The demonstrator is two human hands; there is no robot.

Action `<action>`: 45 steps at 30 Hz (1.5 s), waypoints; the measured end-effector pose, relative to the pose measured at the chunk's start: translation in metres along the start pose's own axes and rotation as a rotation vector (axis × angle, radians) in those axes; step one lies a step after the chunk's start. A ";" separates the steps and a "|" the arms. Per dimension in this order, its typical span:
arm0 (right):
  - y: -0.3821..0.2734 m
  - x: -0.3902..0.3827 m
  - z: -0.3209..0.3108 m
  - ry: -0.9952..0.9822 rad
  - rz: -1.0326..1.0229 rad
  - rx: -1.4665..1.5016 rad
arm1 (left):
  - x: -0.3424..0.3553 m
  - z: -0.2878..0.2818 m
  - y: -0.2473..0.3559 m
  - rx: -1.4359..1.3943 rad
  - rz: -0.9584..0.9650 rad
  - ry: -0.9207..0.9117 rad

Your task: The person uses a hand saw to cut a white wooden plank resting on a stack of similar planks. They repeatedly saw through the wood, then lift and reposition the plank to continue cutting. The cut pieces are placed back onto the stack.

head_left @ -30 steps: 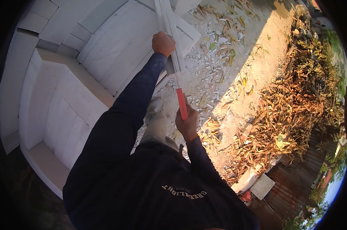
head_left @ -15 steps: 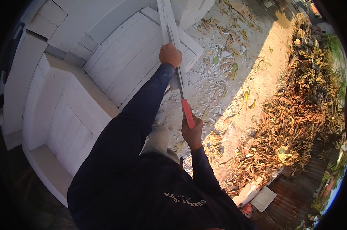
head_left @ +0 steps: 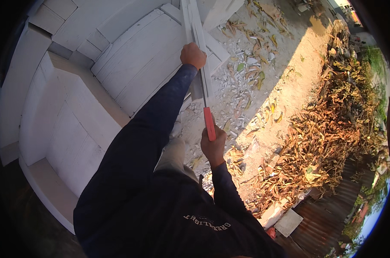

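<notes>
**White block held steady under a red-handled saw**

White lightweight blocks (head_left: 130,73) fill the upper left, stacked as a low wall. On top lies one narrow white block (head_left: 198,47), running away from the person. The left hand (head_left: 193,55) is closed around this block near its middle, pressing it down. The right hand (head_left: 213,146) is fisted around the red handle of a hand saw (head_left: 208,122), nearer the body and just below the left hand. The saw's thin blade runs up along the narrow block's right edge; whether it sits in a cut cannot be told. White chips (head_left: 238,86) litter the sandy ground beside the wall. One pile of dry brown leaves (head_left: 328,129) lies to the right. One flat pale square slab (head_left: 289,222) rests at lower right.
</notes>
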State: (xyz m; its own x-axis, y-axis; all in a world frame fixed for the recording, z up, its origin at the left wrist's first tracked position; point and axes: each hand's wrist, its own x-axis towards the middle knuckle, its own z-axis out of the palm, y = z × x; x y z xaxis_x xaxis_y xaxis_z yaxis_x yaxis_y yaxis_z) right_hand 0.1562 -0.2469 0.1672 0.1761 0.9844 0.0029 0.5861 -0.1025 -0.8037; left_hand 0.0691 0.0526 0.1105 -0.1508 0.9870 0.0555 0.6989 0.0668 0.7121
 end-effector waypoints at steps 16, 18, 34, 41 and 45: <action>0.009 -0.006 0.003 0.040 0.018 0.065 | -0.077 0.072 -0.084 -0.270 0.039 0.173; 0.018 -0.048 0.004 0.096 -0.045 0.054 | -0.082 0.074 -0.086 -0.370 -0.035 0.194; 0.014 -0.026 0.009 0.124 -0.075 0.017 | -0.096 0.055 -0.066 -0.398 -0.086 0.316; -0.003 0.036 0.012 0.004 0.053 -0.002 | -0.092 0.061 -0.066 -0.466 -0.043 0.293; 0.008 -0.036 0.004 0.084 -0.004 -0.007 | -0.091 0.063 -0.076 -0.470 -0.028 0.307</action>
State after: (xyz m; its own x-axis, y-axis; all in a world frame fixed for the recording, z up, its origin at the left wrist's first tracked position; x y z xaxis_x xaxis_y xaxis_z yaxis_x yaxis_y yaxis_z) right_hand 0.1511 -0.2830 0.1579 0.2390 0.9694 0.0560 0.5920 -0.0998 -0.7997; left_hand 0.0735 -0.0332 0.0069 -0.4107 0.8932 0.1829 0.3159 -0.0488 0.9475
